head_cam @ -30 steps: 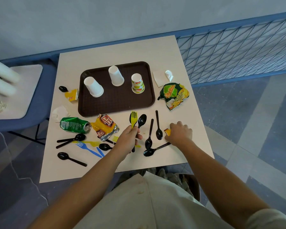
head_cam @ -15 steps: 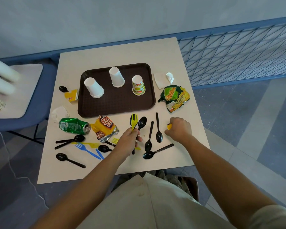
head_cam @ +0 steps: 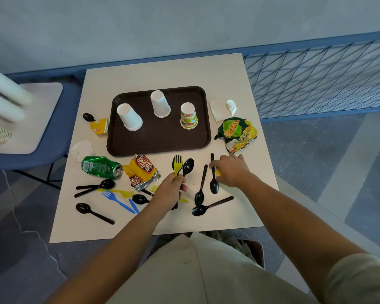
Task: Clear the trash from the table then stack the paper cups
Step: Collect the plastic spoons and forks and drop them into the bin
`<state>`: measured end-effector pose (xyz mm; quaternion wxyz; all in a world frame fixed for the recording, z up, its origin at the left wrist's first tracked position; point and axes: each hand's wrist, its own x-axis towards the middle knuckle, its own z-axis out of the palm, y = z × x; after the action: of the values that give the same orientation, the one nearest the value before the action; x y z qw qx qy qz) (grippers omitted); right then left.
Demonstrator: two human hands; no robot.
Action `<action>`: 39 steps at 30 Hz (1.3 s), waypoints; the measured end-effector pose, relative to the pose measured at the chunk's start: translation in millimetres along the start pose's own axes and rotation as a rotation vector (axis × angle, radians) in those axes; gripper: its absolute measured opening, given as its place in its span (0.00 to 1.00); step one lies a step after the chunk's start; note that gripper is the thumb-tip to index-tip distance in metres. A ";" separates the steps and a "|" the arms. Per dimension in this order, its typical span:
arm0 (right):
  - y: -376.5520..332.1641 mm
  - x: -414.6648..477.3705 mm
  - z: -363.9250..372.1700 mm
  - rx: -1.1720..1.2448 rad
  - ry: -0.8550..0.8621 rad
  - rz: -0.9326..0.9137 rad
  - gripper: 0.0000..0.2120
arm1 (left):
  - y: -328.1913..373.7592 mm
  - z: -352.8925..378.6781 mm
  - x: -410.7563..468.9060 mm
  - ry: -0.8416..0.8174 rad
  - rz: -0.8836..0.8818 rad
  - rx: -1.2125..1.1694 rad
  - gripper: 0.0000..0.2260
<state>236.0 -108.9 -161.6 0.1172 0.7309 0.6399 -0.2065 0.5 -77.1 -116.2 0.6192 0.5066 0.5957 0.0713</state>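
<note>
Three cups (head_cam: 160, 104) stand on the tray (head_cam: 158, 141) at the middle of my desk (head_cam: 162, 71). The can (head_cam: 100, 167) lies before the tray's left corner, a chip bag (head_cam: 237, 133) to its right, and spoons (head_cam: 201, 187) lie between my left hand (head_cam: 169, 189) and right hand (head_cam: 233, 172)

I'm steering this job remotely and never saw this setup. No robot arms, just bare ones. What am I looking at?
No machine here: a person works with bare hands, and the one camera sits on their head, looking down. The left hand grips a yellow fork and a black spoon. The right hand pinches a small yellow scrap. On the table: a brown tray with three upturned paper cups, a crushed green can, snack wrappers, napkins and loose plastic cutlery.
</note>
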 end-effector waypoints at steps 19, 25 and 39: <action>15.1 -1.4 1.8 -0.439 0.036 -0.113 0.17 | -1.9 -14.5 -4.0 -0.014 0.022 0.025 0.14; 6.6 -20.4 6.8 0.087 0.088 0.153 0.19 | -3.1 -29.1 -10.5 0.001 0.042 0.046 0.12; -64.4 -113.9 -10.2 1.188 0.291 0.523 0.13 | -25.0 -33.2 -30.4 -0.098 0.153 0.014 0.14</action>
<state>163.3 -195.6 -95.1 -0.3470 0.8228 0.2282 -0.3879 -47.7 -92.1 -106.4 0.6367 0.5577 0.5250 0.0894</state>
